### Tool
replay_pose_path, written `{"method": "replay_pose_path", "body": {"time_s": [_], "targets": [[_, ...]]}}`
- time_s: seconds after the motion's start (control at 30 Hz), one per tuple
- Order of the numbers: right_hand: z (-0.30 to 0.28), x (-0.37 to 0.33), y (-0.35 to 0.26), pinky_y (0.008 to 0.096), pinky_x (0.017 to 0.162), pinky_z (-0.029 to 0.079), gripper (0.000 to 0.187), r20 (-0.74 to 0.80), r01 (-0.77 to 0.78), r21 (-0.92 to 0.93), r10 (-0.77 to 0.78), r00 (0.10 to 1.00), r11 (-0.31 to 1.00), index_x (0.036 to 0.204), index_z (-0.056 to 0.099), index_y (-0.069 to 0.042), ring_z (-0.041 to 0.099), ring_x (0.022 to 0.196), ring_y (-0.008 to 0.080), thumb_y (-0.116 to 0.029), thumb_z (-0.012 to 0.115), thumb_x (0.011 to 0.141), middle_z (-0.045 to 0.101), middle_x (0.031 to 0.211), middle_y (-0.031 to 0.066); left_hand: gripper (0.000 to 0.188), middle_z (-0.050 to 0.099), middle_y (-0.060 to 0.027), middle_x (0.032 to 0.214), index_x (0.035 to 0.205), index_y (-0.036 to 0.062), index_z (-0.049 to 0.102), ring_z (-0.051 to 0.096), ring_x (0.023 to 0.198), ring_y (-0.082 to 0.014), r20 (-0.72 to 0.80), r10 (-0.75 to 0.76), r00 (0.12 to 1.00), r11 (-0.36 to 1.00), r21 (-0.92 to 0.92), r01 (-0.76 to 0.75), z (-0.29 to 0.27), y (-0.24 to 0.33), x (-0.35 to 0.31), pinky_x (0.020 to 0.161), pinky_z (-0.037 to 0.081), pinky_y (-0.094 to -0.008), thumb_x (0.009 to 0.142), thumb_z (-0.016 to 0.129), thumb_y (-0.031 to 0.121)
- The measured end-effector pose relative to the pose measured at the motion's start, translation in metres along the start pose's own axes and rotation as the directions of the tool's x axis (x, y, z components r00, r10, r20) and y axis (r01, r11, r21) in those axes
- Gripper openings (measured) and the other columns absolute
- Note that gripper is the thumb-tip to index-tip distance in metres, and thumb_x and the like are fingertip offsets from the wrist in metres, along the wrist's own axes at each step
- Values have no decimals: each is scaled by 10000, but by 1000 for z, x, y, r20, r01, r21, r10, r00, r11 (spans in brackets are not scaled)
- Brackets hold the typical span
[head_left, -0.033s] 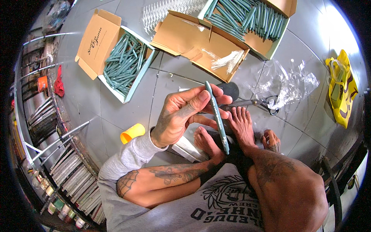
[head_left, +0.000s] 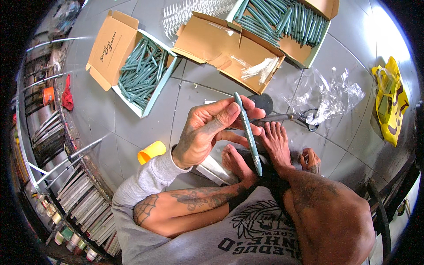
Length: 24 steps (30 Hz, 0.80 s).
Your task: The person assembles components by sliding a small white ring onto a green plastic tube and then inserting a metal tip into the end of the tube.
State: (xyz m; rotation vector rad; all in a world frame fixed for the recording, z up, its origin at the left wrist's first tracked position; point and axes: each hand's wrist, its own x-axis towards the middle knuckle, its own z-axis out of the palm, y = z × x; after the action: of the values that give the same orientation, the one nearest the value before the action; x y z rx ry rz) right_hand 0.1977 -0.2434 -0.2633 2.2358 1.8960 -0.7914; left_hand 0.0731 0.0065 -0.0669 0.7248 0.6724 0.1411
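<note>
My left hand is raised over my bare feet and is shut on a slim teal pen, pinched near its upper end with its tip pointing down toward me. My right hand shows only partly, low beside my right foot with its fingers curled; whether it holds anything is hidden. Behind the pen, scissors lie on the grey floor next to a black disc.
An open box of teal pens lies at far left, another at the far right, and an open cardboard box between them. Crumpled clear plastic, a yellow bag, a yellow cup and shelving surround me.
</note>
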Motion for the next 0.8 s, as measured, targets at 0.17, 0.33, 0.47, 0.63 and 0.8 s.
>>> {"method": "replay_pose_path", "body": {"time_s": [0.17, 0.33, 0.47, 0.63, 0.8], "targets": [[7, -3, 3, 539, 1196, 224, 658, -12, 43, -171, -45, 999, 984, 1533, 257, -144, 280, 1455, 389, -211, 531, 939, 295, 1580, 115, 360, 651, -224, 1219, 1269, 7, 572, 710, 1000, -314, 8, 13, 1000, 1000, -3, -13, 0, 1, -2, 797, 642, -473, 1050, 505, 285], [8, -3, 3, 539, 1198, 219, 662, 9, 50, -214, -49, 999, 975, 1543, 245, -150, 269, 1462, 388, -216, 523, 946, 280, 1591, 113, 361, 657, -222, 1208, 1271, 8, 574, 716, 980, -304, -21, 29, 999, 1000, 0, -29, 1, 2, -5, 782, 646, -457, 1048, 511, 285], [7, -2, 4, 539, 1199, 214, 666, 16, 52, -241, -49, 999, 969, 1551, 236, -154, 261, 1467, 388, -220, 517, 951, 268, 1599, 112, 361, 669, -217, 1185, 1265, 7, 580, 720, 960, -296, -41, 35, 999, 999, 4, -35, 4, 3, -8, 761, 648, -446, 1046, 519, 288], [7, -3, 1, 538, 1202, 209, 670, 31, 43, -262, -37, 999, 964, 1561, 224, -160, 250, 1473, 387, -225, 508, 957, 252, 1610, 111, 382, 678, -201, 1170, 1267, 10, 582, 724, 945, -264, -71, 37, 997, 999, 41, -34, 4, 3, -8, 729, 647, -401, 1041, 528, 314], [3, -2, 2, 529, 1217, 170, 719, 59, 30, -159, -21, 998, 987, 1581, 191, -180, 219, 1491, 373, -272, 525, 952, 240, 1625, 103, 408, 687, -170, 1131, 1275, -10, 570, 716, 885, -209, -64, 21, 998, 997, 71, -16, 6, 3, -3, 678, 618, -315, 1045, 524, 324]]}}
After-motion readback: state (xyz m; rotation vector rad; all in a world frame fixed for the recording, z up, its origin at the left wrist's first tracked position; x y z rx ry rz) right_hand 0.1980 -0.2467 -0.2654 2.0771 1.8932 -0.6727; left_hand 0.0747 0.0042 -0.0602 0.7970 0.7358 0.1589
